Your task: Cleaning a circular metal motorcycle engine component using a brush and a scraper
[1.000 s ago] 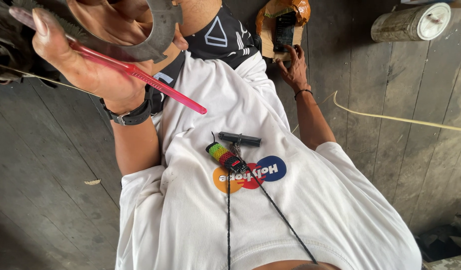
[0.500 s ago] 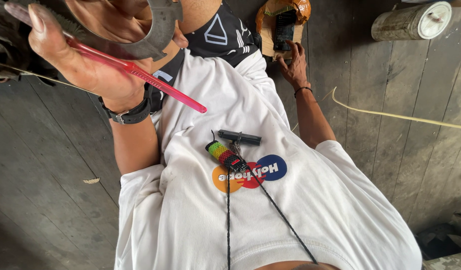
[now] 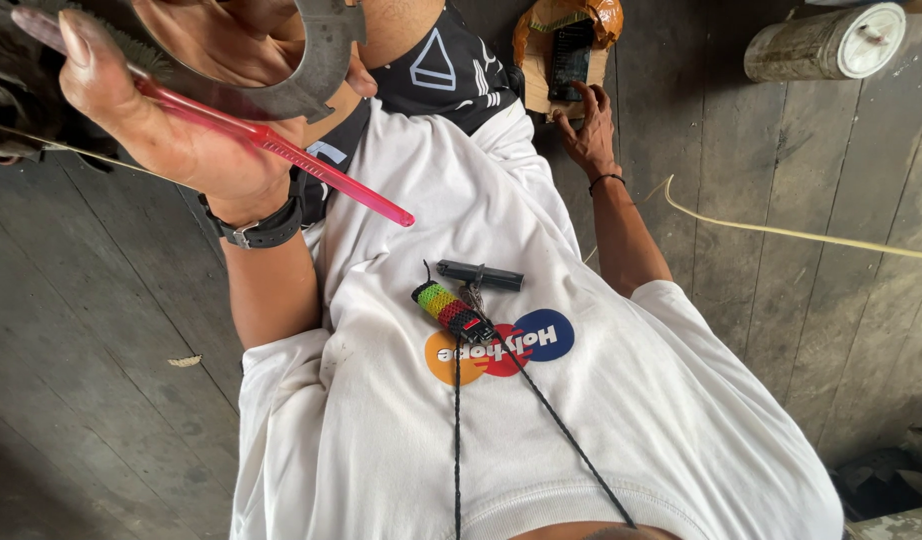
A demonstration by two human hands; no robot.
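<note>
At upper left, my left hand [image 3: 181, 130] is clenched round a red toothbrush [image 3: 281, 150] and a grey toothed metal ring [image 3: 316, 70], bristles up by the fingertips. Brushing step, I judge; next needs the ring turned steadily. Farther right, my right hand [image 3: 588, 125] lies released, fingers touching a dark phone [image 3: 569, 60] on the plank floor [image 3: 81, 380].

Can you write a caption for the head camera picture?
Left hand holds a pink brush against a metal ring; right hand touches a phone.
</note>
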